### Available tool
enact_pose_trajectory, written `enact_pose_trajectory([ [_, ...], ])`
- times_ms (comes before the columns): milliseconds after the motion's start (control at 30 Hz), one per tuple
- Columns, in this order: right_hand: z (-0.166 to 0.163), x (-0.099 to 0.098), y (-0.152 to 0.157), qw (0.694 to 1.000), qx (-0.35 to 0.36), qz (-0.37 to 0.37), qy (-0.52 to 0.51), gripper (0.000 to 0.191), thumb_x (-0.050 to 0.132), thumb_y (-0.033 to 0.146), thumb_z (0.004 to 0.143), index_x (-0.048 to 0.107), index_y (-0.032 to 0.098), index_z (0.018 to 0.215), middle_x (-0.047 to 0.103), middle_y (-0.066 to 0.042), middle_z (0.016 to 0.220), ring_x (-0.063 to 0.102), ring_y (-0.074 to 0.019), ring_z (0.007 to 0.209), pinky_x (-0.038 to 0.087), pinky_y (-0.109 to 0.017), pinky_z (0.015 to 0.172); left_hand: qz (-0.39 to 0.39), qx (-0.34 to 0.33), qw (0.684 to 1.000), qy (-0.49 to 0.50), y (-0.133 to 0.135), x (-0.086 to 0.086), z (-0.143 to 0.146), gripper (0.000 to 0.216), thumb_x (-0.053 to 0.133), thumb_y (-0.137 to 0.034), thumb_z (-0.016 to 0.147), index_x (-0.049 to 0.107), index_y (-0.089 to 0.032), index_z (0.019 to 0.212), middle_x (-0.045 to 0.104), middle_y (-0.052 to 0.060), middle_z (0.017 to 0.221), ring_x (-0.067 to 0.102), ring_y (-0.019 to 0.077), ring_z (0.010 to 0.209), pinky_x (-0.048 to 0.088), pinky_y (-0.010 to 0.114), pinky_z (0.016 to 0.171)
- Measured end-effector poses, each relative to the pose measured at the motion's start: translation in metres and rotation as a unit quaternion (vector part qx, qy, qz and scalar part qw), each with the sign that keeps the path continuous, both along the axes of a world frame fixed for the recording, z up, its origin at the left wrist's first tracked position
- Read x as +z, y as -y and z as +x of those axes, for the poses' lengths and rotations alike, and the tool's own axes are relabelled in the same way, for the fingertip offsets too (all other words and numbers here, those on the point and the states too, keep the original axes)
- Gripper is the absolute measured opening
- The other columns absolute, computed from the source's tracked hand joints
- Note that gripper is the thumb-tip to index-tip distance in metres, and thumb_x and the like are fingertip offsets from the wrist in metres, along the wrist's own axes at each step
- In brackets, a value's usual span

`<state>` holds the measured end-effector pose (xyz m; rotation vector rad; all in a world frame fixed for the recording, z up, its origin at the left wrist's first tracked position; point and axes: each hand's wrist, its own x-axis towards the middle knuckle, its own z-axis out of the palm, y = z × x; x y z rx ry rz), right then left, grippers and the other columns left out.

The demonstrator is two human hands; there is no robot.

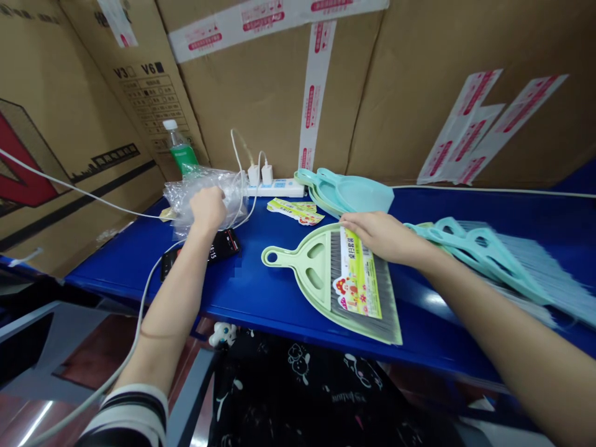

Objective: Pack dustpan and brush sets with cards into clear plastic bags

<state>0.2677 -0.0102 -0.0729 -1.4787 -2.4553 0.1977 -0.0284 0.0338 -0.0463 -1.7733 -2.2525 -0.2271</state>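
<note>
Taped cardboard (265,93) backs a blue worktop (267,316). Left hand (208,208) clutches clear plastic bags (179,195); right hand (382,239) grips the far edge of a green dustpan-and-brush set (326,273), mostly left of that hand. Probably best: steady that edge, peel one bag free.

1 head-worn cam, looking fwd & down over the counter (261,304) from its front side; L hand (208,210) & R hand (382,238) nr mid-view, cardboard boxes (265,93) close behind, filling the top.

I saw fairly even light — a pale glare on the blue table (435,300) — and stretched, softened edges.
</note>
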Motion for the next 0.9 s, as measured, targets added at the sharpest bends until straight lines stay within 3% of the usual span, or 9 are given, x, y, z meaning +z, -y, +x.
enact_pose_trajectory([
  [200,0.005,0.012,0.000,0.999,-0.048,-0.005,-0.008,0.028,0.029,0.025,0.091,0.035,0.025,0.064,0.055,-0.004,0.063,0.056,-0.0222,0.063,0.040,-0.033,0.062,0.124,-0.019,0.992,0.004,0.029,0.018,-0.003,0.037,0.044,-0.019,0.085,0.071,-0.020,0.110,0.072,0.011,0.104,0.066,0.0307,0.099,0.051,0.041,0.079],
  [367,0.021,0.020,-0.001,0.996,-0.042,0.051,-0.053,0.027,0.031,0.026,0.090,0.035,0.024,0.064,0.056,-0.003,0.064,0.057,-0.0216,0.064,0.041,-0.033,0.061,0.178,-0.065,0.982,-0.017,0.064,0.030,0.008,0.034,0.044,-0.025,0.086,0.072,-0.021,0.103,0.070,0.008,0.101,0.065,0.0254,0.091,0.046,0.034,0.067],
  [500,0.028,0.026,0.003,0.994,-0.038,0.058,-0.079,0.028,0.031,0.029,0.092,0.037,0.024,0.065,0.054,-0.001,0.061,0.052,-0.0180,0.057,0.040,-0.030,0.053,0.144,-0.130,0.981,-0.015,0.091,0.034,0.005,0.031,0.044,-0.028,0.081,0.072,-0.021,0.092,0.069,0.006,0.087,0.063,0.0212,0.081,0.042,0.031,0.065],
  [700,0.020,0.034,0.014,0.993,-0.028,0.028,-0.110,0.030,0.032,0.029,0.092,0.038,0.024,0.063,0.051,0.000,0.057,0.049,-0.0154,0.052,0.038,-0.029,0.051,0.164,-0.175,0.970,0.038,0.126,0.044,-0.010,0.026,0.044,-0.034,0.073,0.066,-0.022,0.078,0.061,0.000,0.064,0.055,0.0157,0.058,0.040,0.028,0.060],
  [800,0.020,0.038,0.017,0.993,-0.012,0.017,-0.116,0.031,0.032,0.029,0.092,0.037,0.024,0.062,0.051,0.000,0.057,0.049,-0.0153,0.052,0.039,-0.029,0.051,0.078,-0.261,0.958,0.093,0.125,0.040,0.002,0.023,0.044,-0.032,0.075,0.064,-0.022,0.080,0.062,-0.001,0.064,0.052,0.0133,0.054,0.040,0.026,0.059],
  [900,0.024,0.040,0.017,0.995,-0.008,-0.005,-0.096,0.033,0.033,0.028,0.093,0.038,0.024,0.061,0.053,0.000,0.059,0.051,-0.0158,0.054,0.040,-0.029,0.052,0.020,-0.305,0.950,0.065,0.107,0.025,0.023,0.021,0.044,-0.025,0.077,0.063,-0.019,0.081,0.063,0.002,0.068,0.054,0.0147,0.058,0.039,0.027,0.061],
])
